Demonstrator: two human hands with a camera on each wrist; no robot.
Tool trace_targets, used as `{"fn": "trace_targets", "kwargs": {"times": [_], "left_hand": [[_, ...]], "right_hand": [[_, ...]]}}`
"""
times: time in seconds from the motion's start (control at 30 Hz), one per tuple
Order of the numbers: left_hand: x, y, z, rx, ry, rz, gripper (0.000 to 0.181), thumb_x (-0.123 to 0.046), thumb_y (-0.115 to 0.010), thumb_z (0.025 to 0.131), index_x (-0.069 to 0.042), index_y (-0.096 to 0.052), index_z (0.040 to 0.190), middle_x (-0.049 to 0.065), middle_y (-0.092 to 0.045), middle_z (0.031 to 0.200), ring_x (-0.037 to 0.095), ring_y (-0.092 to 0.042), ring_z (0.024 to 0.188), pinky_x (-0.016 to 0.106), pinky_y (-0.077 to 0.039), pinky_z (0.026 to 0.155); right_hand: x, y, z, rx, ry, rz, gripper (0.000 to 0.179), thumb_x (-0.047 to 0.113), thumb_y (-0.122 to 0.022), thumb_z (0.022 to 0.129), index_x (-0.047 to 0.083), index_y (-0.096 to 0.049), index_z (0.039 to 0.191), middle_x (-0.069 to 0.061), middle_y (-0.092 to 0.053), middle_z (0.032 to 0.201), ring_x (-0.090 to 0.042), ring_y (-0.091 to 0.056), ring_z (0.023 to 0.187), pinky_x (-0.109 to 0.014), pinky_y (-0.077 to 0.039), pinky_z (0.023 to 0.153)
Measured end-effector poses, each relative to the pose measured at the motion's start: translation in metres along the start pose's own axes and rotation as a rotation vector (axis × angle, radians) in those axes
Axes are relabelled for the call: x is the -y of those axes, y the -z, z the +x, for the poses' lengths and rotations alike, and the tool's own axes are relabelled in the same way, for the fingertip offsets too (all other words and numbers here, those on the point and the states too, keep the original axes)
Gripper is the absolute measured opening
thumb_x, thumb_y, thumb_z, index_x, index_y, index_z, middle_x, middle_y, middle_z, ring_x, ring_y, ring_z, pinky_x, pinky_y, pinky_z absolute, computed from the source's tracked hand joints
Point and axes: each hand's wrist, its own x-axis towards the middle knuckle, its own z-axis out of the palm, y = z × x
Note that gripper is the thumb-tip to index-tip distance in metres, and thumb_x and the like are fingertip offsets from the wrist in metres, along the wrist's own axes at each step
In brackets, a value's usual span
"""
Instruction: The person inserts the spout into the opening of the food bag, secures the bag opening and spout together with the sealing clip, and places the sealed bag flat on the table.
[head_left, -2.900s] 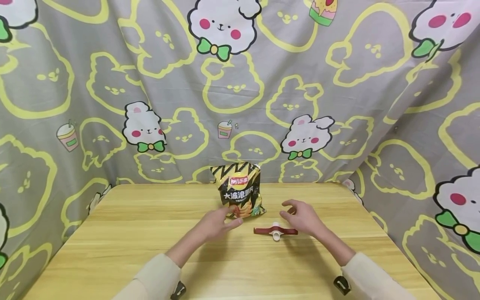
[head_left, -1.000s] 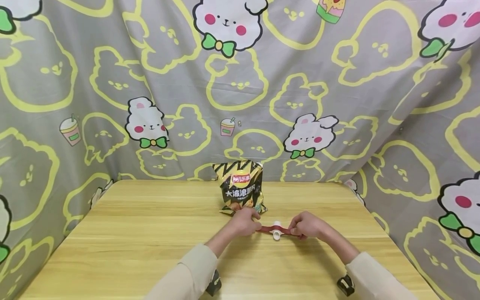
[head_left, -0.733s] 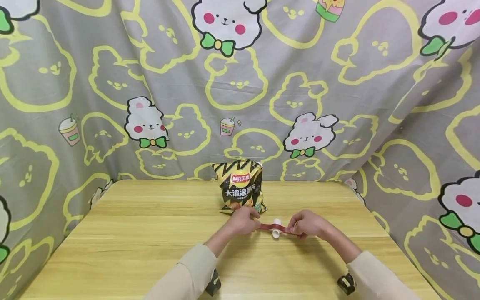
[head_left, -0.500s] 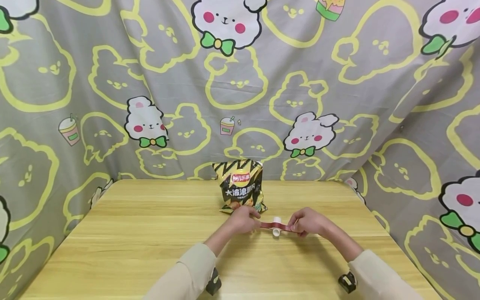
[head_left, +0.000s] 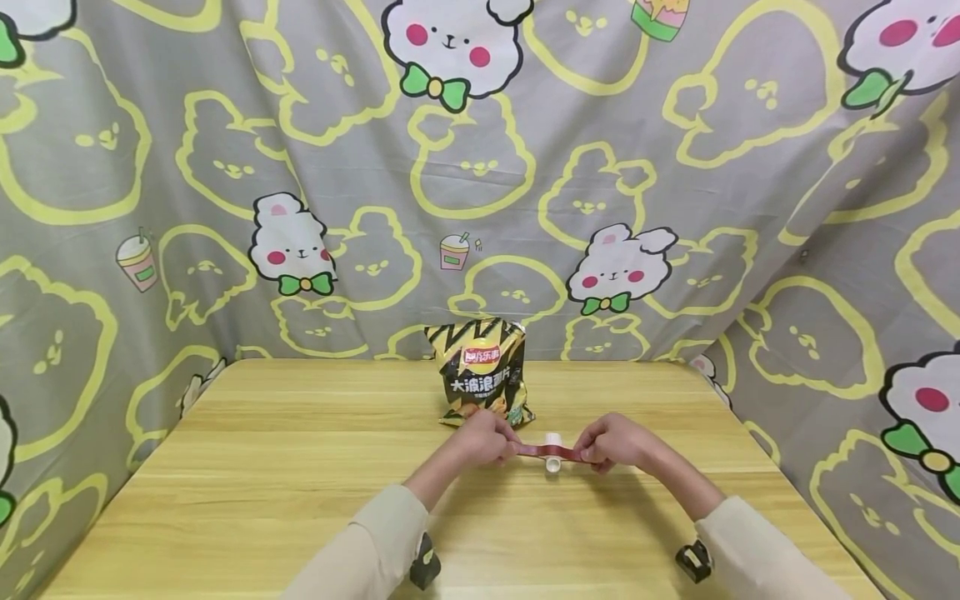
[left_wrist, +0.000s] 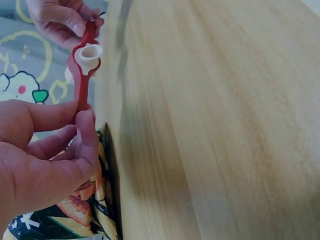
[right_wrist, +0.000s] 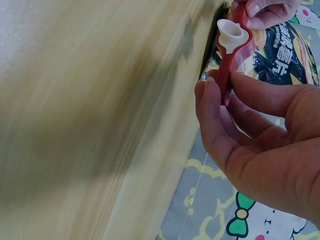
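A red bag clip (head_left: 529,451) with a white spout (head_left: 552,464) through its middle spans the gap between my hands. My left hand (head_left: 483,440) pinches its left end between thumb and fingers; in the left wrist view the thumb and fingertips meet on the red bar (left_wrist: 81,95). At the other end my right hand (head_left: 618,442) pinches it the same way, clear in the right wrist view on the red arm (right_wrist: 225,72). The clip appears held just over the table. Behind my left hand stands a black and yellow chip bag (head_left: 480,371), its lower edge partly hidden.
The wooden table (head_left: 300,467) reaches back to a grey patterned curtain (head_left: 360,167), which also hangs along both sides. Small black devices (head_left: 424,562) sit at the sleeves' cuffs.
From apart and unfilled, both hands moved in to the clip and took its two ends. Over the last second the clip rose slightly and tilted a little. The chip bag stayed standing.
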Motion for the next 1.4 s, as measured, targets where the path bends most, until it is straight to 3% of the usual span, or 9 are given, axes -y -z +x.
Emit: {"fn": "trace_targets", "kwargs": {"times": [0.3,0.47,0.73,0.9,1.07,1.3,1.4], "left_hand": [[-0.002,0.000,-0.002,0.008,-0.014,-0.097,0.006,0.005,-0.070,0.085,0.001,-0.074,0.085,0.010,-0.072,0.076,0.018,-0.064,0.066,0.035,-0.060,0.067],[-0.003,0.001,-0.003,-0.019,-0.011,-0.108,0.007,0.004,-0.069,0.086,0.000,-0.075,0.085,0.010,-0.071,0.075,0.018,-0.062,0.066,0.038,-0.060,0.070],[-0.003,0.003,-0.003,-0.027,-0.007,-0.119,0.007,0.005,-0.069,0.086,0.001,-0.075,0.086,0.010,-0.069,0.074,0.018,-0.060,0.066,0.042,-0.060,0.073],[-0.004,0.005,-0.005,-0.007,-0.018,-0.156,0.010,0.007,-0.070,0.083,0.003,-0.074,0.091,0.011,-0.071,0.078,0.024,-0.067,0.071,0.041,-0.061,0.075],[-0.006,0.007,-0.004,0.016,-0.016,-0.183,0.017,0.009,-0.070,0.080,0.002,-0.075,0.094,0.012,-0.072,0.082,0.031,-0.072,0.078,0.044,-0.062,0.078],[-0.008,0.013,-0.005,0.032,-0.031,-0.159,0.017,0.005,-0.076,0.078,-0.002,-0.077,0.094,0.009,-0.073,0.082,0.030,-0.073,0.078,0.044,-0.062,0.079],[-0.008,0.018,-0.006,0.060,-0.038,-0.165,0.017,0.003,-0.077,0.079,-0.002,-0.078,0.095,0.009,-0.075,0.084,0.035,-0.074,0.083,0.046,-0.062,0.081]], "right_hand": [[0.013,-0.007,0.003,-0.013,-0.048,0.056,0.022,-0.001,-0.066,0.088,-0.009,-0.070,0.108,-0.009,-0.060,0.080,-0.019,-0.059,0.075,-0.041,-0.063,0.069],[0.020,-0.012,0.007,0.000,-0.088,0.097,0.027,0.001,-0.068,0.088,-0.008,-0.069,0.113,-0.007,-0.055,0.077,-0.020,-0.058,0.073,-0.041,-0.063,0.067],[0.025,-0.014,0.013,0.034,-0.078,0.035,0.020,0.011,-0.072,0.090,-0.002,-0.070,0.104,-0.004,-0.053,0.071,-0.015,-0.052,0.067,-0.040,-0.063,0.067],[0.028,-0.016,0.017,0.050,-0.089,-0.005,0.022,0.017,-0.076,0.089,0.000,-0.069,0.101,-0.004,-0.053,0.069,-0.014,-0.049,0.064,-0.039,-0.062,0.064],[0.030,-0.018,0.018,0.004,-0.086,-0.016,0.023,0.016,-0.078,0.087,0.000,-0.069,0.101,-0.005,-0.055,0.071,-0.015,-0.050,0.065,-0.036,-0.060,0.060],[0.029,-0.017,0.018,-0.041,-0.072,-0.007,0.026,0.015,-0.080,0.084,0.000,-0.071,0.103,-0.005,-0.058,0.073,-0.016,-0.053,0.068,-0.035,-0.059,0.060],[0.030,-0.016,0.018,-0.030,-0.083,0.016,0.027,0.016,-0.080,0.083,0.001,-0.071,0.104,-0.005,-0.058,0.073,-0.015,-0.052,0.067,-0.033,-0.058,0.060]]}}
